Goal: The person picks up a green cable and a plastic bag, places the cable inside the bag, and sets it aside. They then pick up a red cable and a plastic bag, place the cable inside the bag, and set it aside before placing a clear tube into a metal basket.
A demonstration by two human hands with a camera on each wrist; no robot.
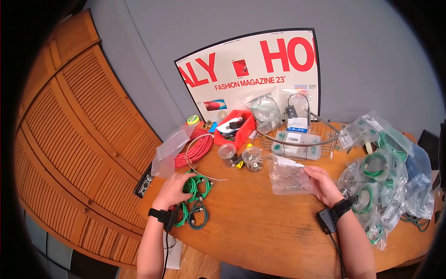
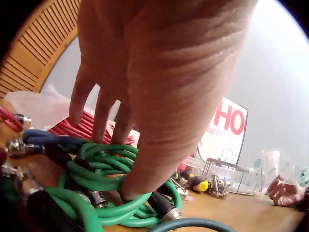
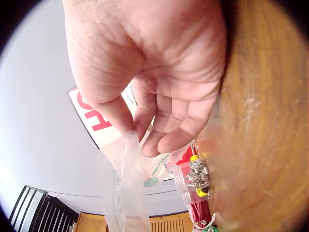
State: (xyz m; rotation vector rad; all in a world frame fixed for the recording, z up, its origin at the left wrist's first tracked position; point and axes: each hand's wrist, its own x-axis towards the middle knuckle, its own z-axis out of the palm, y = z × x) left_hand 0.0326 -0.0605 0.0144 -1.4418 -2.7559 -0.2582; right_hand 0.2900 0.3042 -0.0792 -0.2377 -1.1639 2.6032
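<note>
Forearms (image 1: 151, 251) fill the bottom edge of the head view! Left of centre, the left hand (image 1: 174, 189) straddles a green cable coil (image 2: 96, 182), fingers spread, thumb touching; right of centre, the right hand (image 1: 325, 188) pinches a clear plastic bag (image 1: 289, 180) above the wooden table (image 1: 260, 232).
</note>
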